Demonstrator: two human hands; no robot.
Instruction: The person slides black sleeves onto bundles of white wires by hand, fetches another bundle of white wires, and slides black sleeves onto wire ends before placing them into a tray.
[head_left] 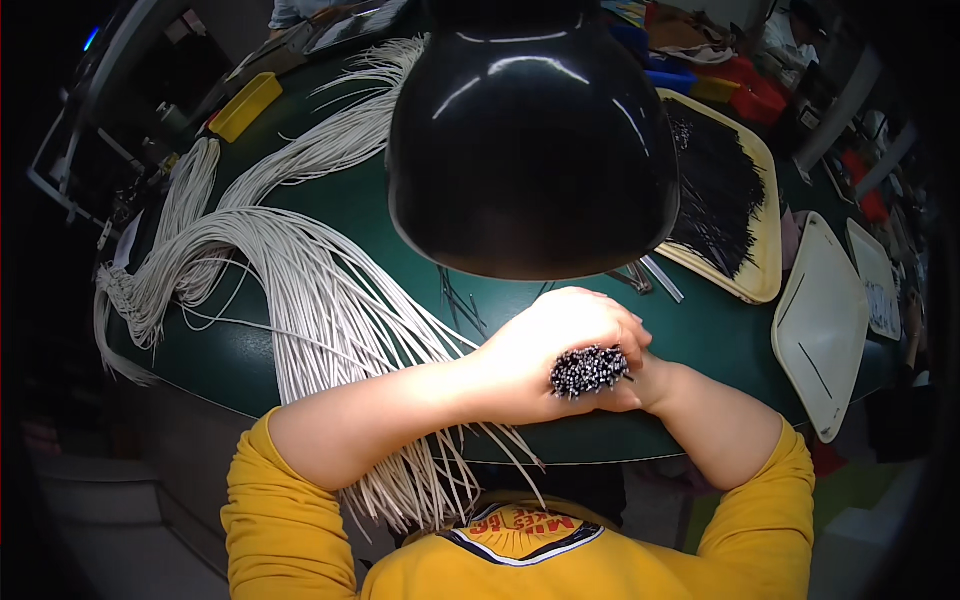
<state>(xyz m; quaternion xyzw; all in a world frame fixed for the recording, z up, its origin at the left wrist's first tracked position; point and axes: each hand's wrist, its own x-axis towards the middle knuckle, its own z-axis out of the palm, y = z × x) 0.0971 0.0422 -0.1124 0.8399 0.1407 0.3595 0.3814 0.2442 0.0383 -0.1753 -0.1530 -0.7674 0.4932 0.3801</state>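
Bundle of thin, black, wire-like strands with pale cut ends (590, 372) is held above the near edge of the dark green table (365, 225), right of its middle, end faces toward the viewer. The bare left hand (560, 335) is closed around the bundle; the bare right hand (648, 380) meets it on the right, largely hidden, so its grip cannot be told. The step in hand appears to be gathering and evening the strands. The next move would call for steady, all-round pressure so that no strand slips out. Long white flexible cables (310, 300) cover the table's left part and overhang its near edge. A cream plastic tray with rounded corners (768, 235) carries further black strands toward the far right corner, beyond a glossy black domed lamp shade (530, 160).
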